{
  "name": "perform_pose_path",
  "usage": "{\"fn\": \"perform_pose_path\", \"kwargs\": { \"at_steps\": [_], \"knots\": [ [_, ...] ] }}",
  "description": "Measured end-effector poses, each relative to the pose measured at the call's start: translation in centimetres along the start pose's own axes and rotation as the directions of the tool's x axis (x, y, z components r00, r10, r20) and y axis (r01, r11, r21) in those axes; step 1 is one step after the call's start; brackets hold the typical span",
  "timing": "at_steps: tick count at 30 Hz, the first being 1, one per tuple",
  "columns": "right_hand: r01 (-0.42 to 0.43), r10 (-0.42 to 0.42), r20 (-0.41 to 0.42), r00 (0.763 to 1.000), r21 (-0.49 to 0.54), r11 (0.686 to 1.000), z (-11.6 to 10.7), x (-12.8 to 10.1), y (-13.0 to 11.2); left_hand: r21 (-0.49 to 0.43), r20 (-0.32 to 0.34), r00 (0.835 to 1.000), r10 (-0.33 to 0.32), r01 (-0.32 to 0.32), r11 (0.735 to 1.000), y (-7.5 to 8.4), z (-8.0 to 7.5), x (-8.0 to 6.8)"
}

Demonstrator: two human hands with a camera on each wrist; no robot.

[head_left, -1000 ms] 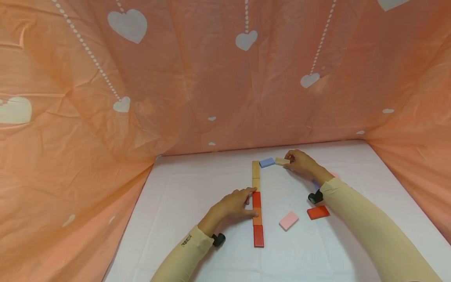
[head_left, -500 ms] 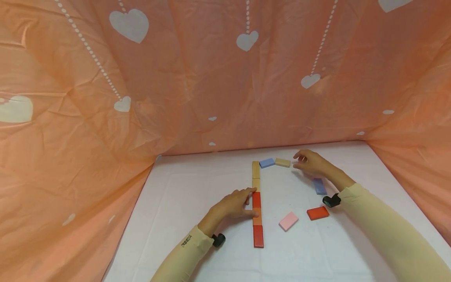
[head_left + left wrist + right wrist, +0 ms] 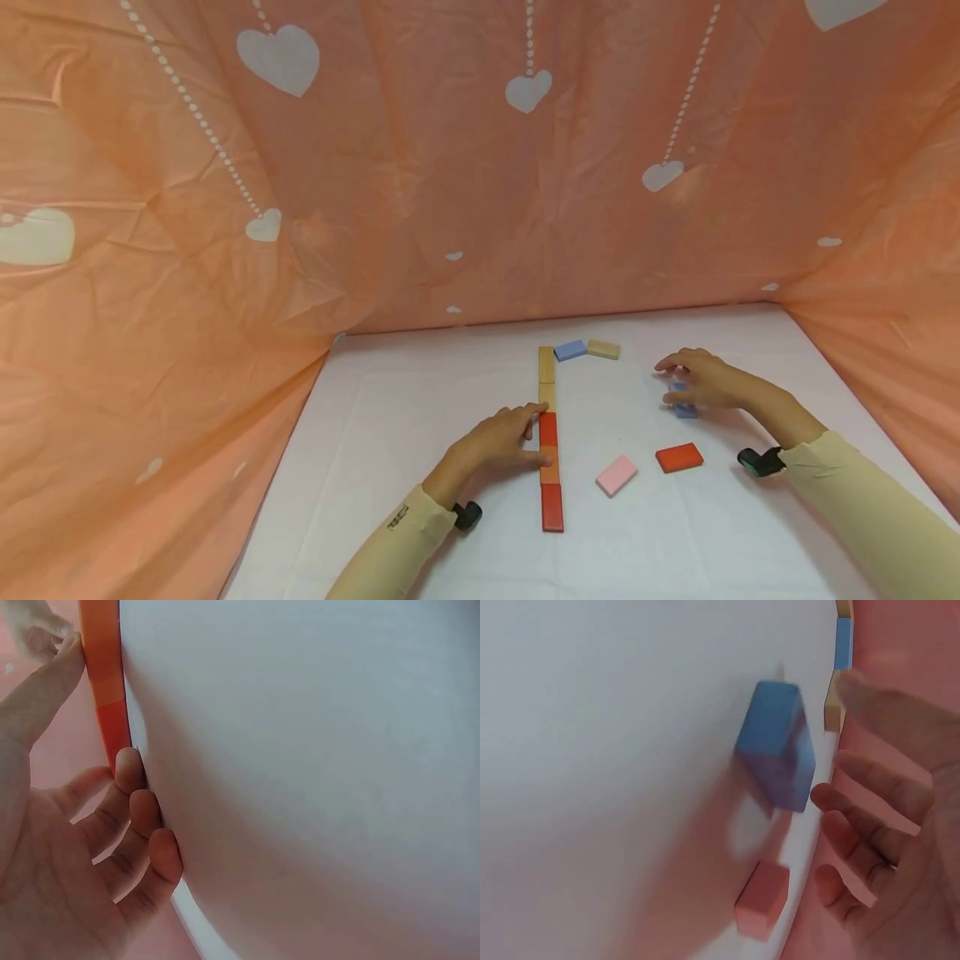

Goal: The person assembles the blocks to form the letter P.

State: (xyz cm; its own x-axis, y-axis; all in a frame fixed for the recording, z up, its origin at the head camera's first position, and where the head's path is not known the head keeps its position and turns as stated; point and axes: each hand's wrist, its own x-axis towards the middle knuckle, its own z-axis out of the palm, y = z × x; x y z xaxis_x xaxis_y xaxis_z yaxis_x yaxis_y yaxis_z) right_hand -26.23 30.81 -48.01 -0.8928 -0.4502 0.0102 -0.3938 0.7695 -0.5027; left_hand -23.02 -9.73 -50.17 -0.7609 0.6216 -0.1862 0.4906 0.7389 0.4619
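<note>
A straight row of flat wooden blocks runs front to back, with a natural wood block (image 3: 547, 364) at the far end, a red block (image 3: 548, 429), an orange block (image 3: 550, 467) and a nearer red block (image 3: 552, 508). My left hand (image 3: 491, 437) touches the row with thumb and forefinger, and its other fingers (image 3: 165, 855) rest on the cloth. A blue block (image 3: 570, 351) and a pale wood block (image 3: 603, 349) angle off the far end. Fingers spread, my right hand (image 3: 708, 379) hovers over another blue block (image 3: 769, 720) and holds nothing.
A pink block (image 3: 617, 476) and a red block (image 3: 679, 457) lie on the white cloth (image 3: 420, 375) right of the row. Another pink block (image 3: 761, 900) shows in the right wrist view. An orange curtain (image 3: 420, 167) with hearts stands behind.
My right hand has let go of the pale wood block and moved right and nearer, over the blue block. My left hand stays on the row.
</note>
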Motion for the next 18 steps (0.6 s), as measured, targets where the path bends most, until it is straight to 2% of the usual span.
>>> {"fn": "perform_pose_path", "kwargs": {
  "at_steps": [4,12,18],
  "knots": [
    [0.005,-0.005,0.001,1.000,0.011,1.000,0.1,-1.3,0.1,0.004,-0.009,1.000,0.000,0.000,1.000,-0.2,0.3,0.1],
    [-0.070,0.063,0.065,0.996,0.116,0.991,0.5,-3.1,1.0,0.000,-0.007,1.000,0.014,-0.014,1.000,-0.2,0.2,0.1],
    [-0.053,0.049,0.041,0.998,0.123,0.991,0.9,-3.3,1.4,-0.007,-0.013,1.000,0.013,-0.013,1.000,-0.1,0.2,0.1]
  ]
}}
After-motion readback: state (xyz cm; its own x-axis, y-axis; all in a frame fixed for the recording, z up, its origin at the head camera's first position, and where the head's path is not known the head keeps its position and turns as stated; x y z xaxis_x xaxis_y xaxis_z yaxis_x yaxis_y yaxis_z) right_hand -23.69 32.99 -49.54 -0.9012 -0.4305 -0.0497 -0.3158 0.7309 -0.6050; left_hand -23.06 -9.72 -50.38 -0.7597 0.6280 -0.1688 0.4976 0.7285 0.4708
